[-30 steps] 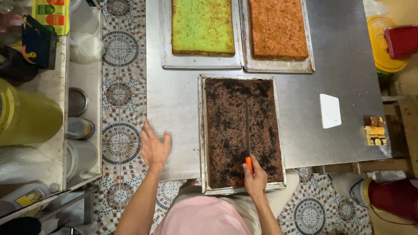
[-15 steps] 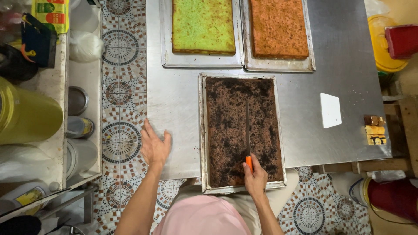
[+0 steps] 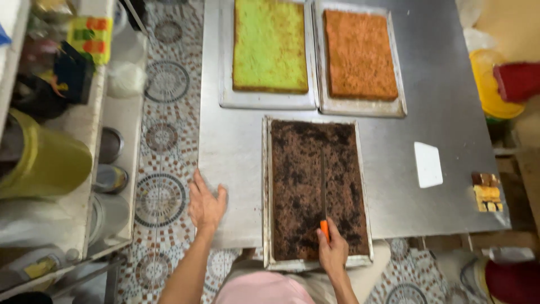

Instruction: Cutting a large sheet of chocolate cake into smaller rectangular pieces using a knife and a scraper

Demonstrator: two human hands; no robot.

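A dark brown sheet cake (image 3: pixel 298 186) lies in a metal tray (image 3: pixel 265 191) at the near edge of a steel table (image 3: pixel 439 118). My right hand (image 3: pixel 333 253) grips the orange handle of a long knife (image 3: pixel 323 191), whose blade runs lengthwise down the middle of the cake. My left hand (image 3: pixel 206 205) rests flat with spread fingers on the table's left corner, beside the tray.
A green sheet cake (image 3: pixel 270 45) and an orange-brown sheet cake (image 3: pixel 360 53) sit in trays at the far side. A white scraper (image 3: pixel 428 164) and a small stack of cake pieces (image 3: pixel 487 191) lie at the right. A shelf with a yellow-green container (image 3: pixel 48 163) stands left.
Both hands stay where they were, the knife still along the cake's middle. The view has shifted slightly to the left.
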